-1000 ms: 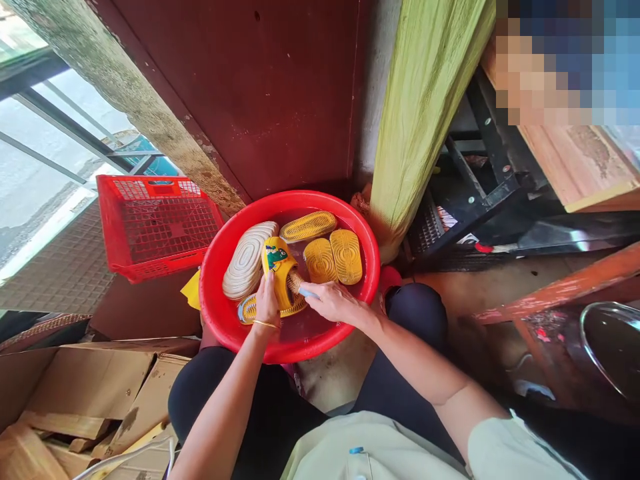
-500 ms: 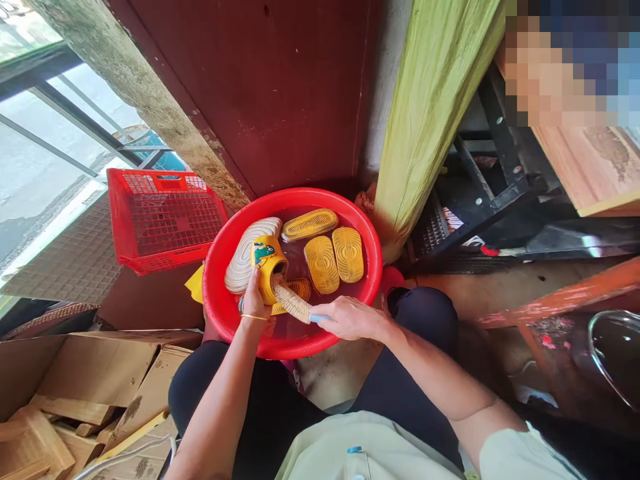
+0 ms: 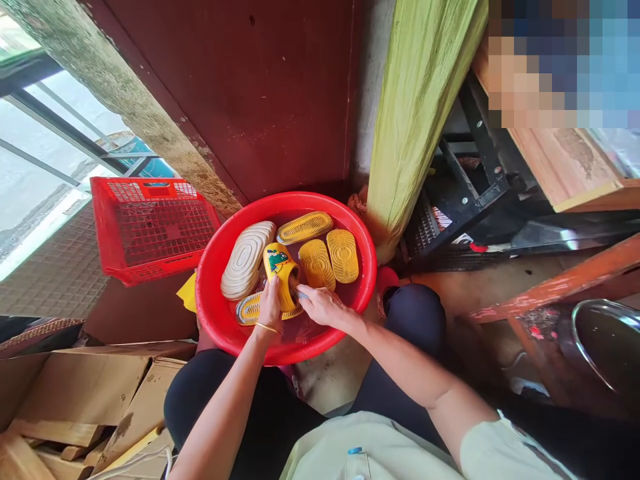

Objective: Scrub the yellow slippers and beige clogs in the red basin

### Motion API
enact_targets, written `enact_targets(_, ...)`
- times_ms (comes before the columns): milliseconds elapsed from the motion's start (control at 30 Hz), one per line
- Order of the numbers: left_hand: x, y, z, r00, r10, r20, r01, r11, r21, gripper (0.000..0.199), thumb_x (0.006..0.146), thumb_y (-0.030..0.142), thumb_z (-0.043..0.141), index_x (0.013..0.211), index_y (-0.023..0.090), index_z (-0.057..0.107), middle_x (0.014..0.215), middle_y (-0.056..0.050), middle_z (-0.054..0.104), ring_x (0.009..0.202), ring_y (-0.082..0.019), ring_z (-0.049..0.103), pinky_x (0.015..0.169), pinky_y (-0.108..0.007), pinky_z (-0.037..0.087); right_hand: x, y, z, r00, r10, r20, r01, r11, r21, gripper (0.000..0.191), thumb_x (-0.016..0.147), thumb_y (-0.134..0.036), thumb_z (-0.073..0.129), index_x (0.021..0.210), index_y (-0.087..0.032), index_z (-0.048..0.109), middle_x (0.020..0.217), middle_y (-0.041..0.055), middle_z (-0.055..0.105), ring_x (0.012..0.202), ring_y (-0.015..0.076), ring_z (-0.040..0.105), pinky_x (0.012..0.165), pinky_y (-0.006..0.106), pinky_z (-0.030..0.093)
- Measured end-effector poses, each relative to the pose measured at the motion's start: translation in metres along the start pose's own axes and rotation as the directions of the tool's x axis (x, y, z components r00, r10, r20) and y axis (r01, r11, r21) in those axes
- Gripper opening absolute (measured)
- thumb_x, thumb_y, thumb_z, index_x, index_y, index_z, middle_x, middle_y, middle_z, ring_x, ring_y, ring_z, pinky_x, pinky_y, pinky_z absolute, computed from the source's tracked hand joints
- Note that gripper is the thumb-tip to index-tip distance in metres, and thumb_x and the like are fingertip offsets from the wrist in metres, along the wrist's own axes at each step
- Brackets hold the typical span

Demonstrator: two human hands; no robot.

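My left hand (image 3: pixel 271 308) grips a yellow slipper (image 3: pixel 280 267) with a green dinosaur picture, held over a red basin (image 3: pixel 213 320) of water. Closed around the blue handle of a brush, my right hand (image 3: pixel 324 307) is at the slipper's opening; the bristles are hidden inside. In the basin lie a white sole (image 3: pixel 247 260) at the left, a yellow-and-grey slipper (image 3: pixel 305 227) at the back and two yellow soles (image 3: pixel 318 265) at the right. Another yellow-and-grey slipper (image 3: pixel 247 310) lies partly behind my left hand.
A red plastic crate (image 3: pixel 160 230) is left of the basin. Behind stands a dark red panel (image 3: pixel 260 100), with a yellow-green cloth (image 3: pixel 415 120) to its right. A cardboard box (image 3: pixel 95 380) with wood pieces sits at the lower left. A wooden tabletop (image 3: pixel 565 167) is at the upper right.
The brush has gone deeper into the slipper, and my right hand has moved left up to its opening. The slipper has turned slightly and sits a little further right. The whole view has shifted somewhat.
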State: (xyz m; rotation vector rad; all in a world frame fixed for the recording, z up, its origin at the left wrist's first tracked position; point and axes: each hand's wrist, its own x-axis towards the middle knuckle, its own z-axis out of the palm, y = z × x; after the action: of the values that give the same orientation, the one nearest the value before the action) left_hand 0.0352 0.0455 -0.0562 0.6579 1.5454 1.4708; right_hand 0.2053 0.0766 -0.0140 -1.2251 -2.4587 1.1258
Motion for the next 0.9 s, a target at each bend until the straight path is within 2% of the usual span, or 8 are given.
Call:
enact_targets(133,0.007,0.01,-0.008,0.992,0.074,-0.104,-0.081,0.995,-0.062,0.041,0.086,0.051,0.066,0.11,0.018,0.069,0.109,-0.007,0.072,0.103,-0.023,0.068,0.09,-0.033,0.054,-0.015,-0.003,-0.01,0.993,-0.112,0.043,0.109,0.992,0.058,0.045,0.099,-0.026,0.052,0.143,-0.03,0.061,0.121,0.0033,0.077,0.105,0.0221,0.073,0.086,0.028,0.051)
enact_targets(267,0.016,0.014,-0.021,0.98,0.087,-0.177,-0.113,0.983,-0.144,0.047,0.082,0.052,0.07,0.115,0.019,0.068,0.109,-0.007,0.072,0.097,-0.021,0.068,0.089,-0.033,0.054,-0.034,-0.004,-0.027,0.969,-0.187,0.159,0.175,0.981,0.089,0.047,0.094,-0.025,0.056,0.139,-0.034,0.065,0.116,-0.0012,0.078,0.095,0.02,0.073,0.08,0.025,0.05)
enact_targets(367,0.023,0.014,-0.032,0.977,0.107,-0.185,-0.135,0.98,-0.149,0.057,0.076,0.049,0.077,0.122,0.017,0.068,0.112,-0.008,0.072,0.096,-0.02,0.068,0.089,-0.032,0.054,-0.042,0.005,-0.041,0.949,-0.175,0.262,0.162,0.984,0.071,0.047,0.09,-0.025,0.058,0.135,-0.035,0.069,0.111,-0.003,0.079,0.088,0.0182,0.072,0.077,0.023,0.048)
enact_targets(467,0.028,0.016,-0.043,0.959,0.18,-0.218,-0.207,0.972,-0.107,0.067,0.076,0.045,0.079,0.134,0.019,0.062,0.117,-0.008,0.071,0.101,-0.02,0.069,0.091,-0.031,0.054,-0.047,0.022,-0.057,0.946,-0.112,0.304,0.112,0.994,0.017,0.046,0.087,-0.026,0.062,0.13,-0.036,0.072,0.104,-0.0036,0.08,0.082,0.017,0.071,0.074,0.022,0.047)
enact_targets(600,0.025,0.023,-0.048,0.938,0.275,-0.211,-0.279,0.96,0.009,0.093,0.069,0.034,0.085,0.151,0.026,0.043,0.127,-0.008,0.066,0.107,-0.02,0.067,0.093,-0.031,0.053,-0.05,0.051,-0.074,0.971,-0.044,0.236,0.033,0.998,0.048,0.042,0.09,-0.03,0.06,0.129,-0.033,0.073,0.102,-0.003,0.08,0.081,0.0161,0.069,0.072,0.022,0.047)
enact_targets(700,0.019,0.034,-0.045,0.927,0.349,-0.141,-0.342,0.937,0.071,0.106,0.066,0.028,0.085,0.156,0.023,0.03,0.123,-0.009,0.067,0.104,-0.021,0.066,0.093,-0.034,0.052,-0.05,0.066,-0.081,0.995,-0.002,0.1,-0.012,0.99,0.139,0.043,0.092,-0.031,0.059,0.134,-0.029,0.07,0.106,-0.002,0.079,0.086,0.0159,0.069,0.075,0.022,0.048)
enact_targets(800,0.014,0.043,-0.038,0.897,0.425,-0.12,-0.412,0.903,0.123,0.092,0.069,0.029,0.082,0.149,0.02,0.039,0.111,-0.007,0.068,0.093,-0.019,0.065,0.085,-0.033,0.053,-0.047,0.072,-0.082,0.998,0.049,-0.036,-0.041,0.979,0.2,0.046,0.093,-0.031,0.059,0.138,-0.026,0.066,0.107,-0.0003,0.078,0.084,0.0147,0.068,0.074,0.021,0.049)
enact_targets(900,0.012,0.049,-0.032,0.845,0.495,-0.205,-0.451,0.864,0.226,0.071,0.071,0.029,0.08,0.135,0.019,0.052,0.108,-0.005,0.066,0.088,-0.017,0.062,0.084,-0.032,0.052,-0.043,0.072,-0.081,0.994,0.062,-0.094,-0.04,0.975,0.22,0.047,0.095,-0.033,0.057,0.141,-0.024,0.063,0.103,0.0011,0.078,0.078,0.014,0.068,0.071,0.021,0.049)
